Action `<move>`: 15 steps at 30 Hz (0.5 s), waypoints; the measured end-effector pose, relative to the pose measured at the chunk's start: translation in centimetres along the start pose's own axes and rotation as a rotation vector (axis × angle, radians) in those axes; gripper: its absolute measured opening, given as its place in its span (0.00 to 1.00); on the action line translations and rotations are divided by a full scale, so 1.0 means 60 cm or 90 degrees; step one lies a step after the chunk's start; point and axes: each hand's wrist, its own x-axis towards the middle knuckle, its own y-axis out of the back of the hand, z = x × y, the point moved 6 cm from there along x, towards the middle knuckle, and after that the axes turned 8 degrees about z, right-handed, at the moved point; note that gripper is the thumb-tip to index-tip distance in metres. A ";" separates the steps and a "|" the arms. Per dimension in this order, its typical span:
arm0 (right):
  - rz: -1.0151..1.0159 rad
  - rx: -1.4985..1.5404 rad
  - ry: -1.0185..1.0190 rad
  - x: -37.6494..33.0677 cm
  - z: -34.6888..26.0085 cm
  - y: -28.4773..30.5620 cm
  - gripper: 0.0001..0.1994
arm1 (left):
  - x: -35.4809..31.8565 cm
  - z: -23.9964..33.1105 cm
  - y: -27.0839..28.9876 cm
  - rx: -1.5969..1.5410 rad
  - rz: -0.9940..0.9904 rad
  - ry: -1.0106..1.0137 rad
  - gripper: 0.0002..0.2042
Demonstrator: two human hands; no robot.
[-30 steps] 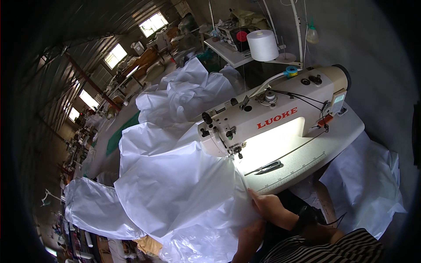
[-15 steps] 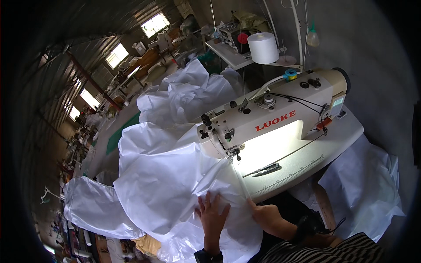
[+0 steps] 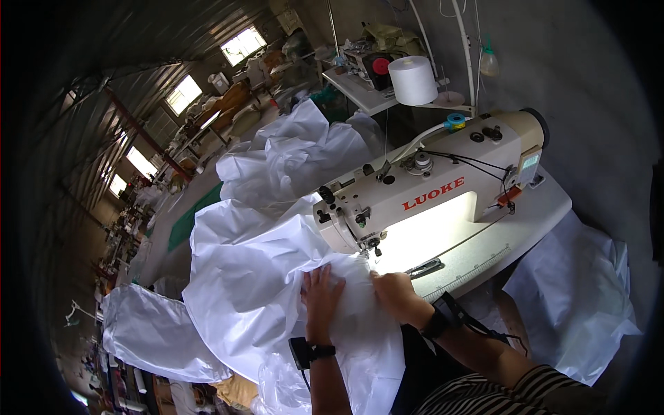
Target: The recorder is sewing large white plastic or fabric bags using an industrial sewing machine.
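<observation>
A big sheet of white fabric (image 3: 263,277) is heaped over the sewing table and hangs off its near edge. My left hand (image 3: 321,299) lies flat on the fabric, fingers spread, pointing toward the needle. My right hand (image 3: 394,293) presses the fabric's edge just in front of the presser foot (image 3: 373,247), fingers curled down on the cloth. The cream industrial sewing machine (image 3: 443,187) stands behind both hands, its lamp lighting the white table top (image 3: 484,242).
More crumpled white fabric (image 3: 290,155) is piled behind the machine, and another white sheet (image 3: 574,304) hangs at the right. A large white thread cone (image 3: 413,79) stands on a stand. A second machine sits on a far table (image 3: 360,97). Workshop benches stretch away at left.
My left hand came up from the lower edge and now lies flat on the fabric. My right hand slid forward toward the needle. The fabric has bunched closer to the presser foot.
</observation>
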 end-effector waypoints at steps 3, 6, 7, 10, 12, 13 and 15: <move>-0.006 -0.127 -0.006 -0.019 -0.005 0.015 0.15 | -0.018 0.052 0.011 0.000 0.090 -0.114 0.17; -0.005 -0.160 -0.004 -0.064 -0.012 0.011 0.16 | -0.124 0.149 0.020 -0.103 0.012 -0.167 0.17; -0.006 -0.160 0.001 -0.080 -0.020 0.022 0.17 | -0.146 0.156 0.024 -0.054 0.023 -0.167 0.18; 0.032 -0.142 0.013 -0.084 -0.021 0.028 0.17 | -0.155 0.149 0.014 -0.013 0.026 -0.170 0.19; -0.001 -0.152 0.000 -0.069 -0.018 0.016 0.15 | -0.143 0.137 0.005 -0.019 0.022 -0.177 0.20; 0.003 -0.154 -0.001 -0.060 -0.015 0.011 0.15 | -0.132 0.132 0.001 -0.033 0.008 -0.175 0.21; 0.032 -0.068 -0.012 -0.046 -0.009 0.002 0.16 | -0.106 0.115 -0.016 -0.043 -0.027 -0.171 0.20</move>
